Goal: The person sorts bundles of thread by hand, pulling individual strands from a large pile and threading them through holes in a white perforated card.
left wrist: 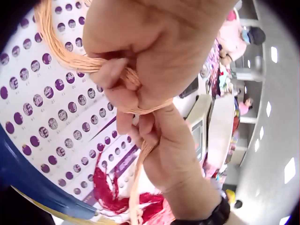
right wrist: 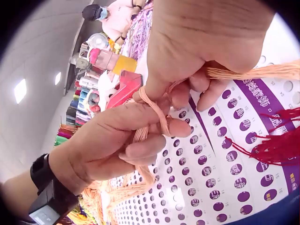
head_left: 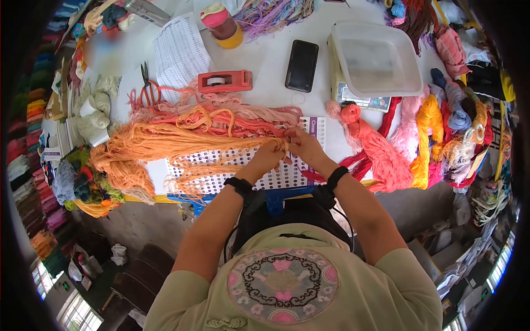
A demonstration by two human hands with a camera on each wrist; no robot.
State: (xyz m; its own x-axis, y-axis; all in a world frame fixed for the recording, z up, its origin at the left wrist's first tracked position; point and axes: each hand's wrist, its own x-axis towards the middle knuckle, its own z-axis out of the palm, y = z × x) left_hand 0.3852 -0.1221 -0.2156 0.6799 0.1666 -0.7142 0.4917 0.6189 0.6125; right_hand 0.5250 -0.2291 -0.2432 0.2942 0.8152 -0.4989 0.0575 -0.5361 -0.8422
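Peach-orange yarn stretches from the left across a white card with purple dots to both hands. My left hand has its fingers curled round the strands; in the right wrist view a loop of yarn passes round the fingers of the left hand. My right hand pinches the yarn close beside it, touching the left fingers. In the left wrist view the right hand holds strands whose ends hang past it. Part of the fingertips is hidden behind the hands.
Coral yarn lies behind the orange bundle. Farther back are scissors, a red tape dispenser, a phone and a clear tub on a scale. Red, pink and yellow skeins lie to the right.
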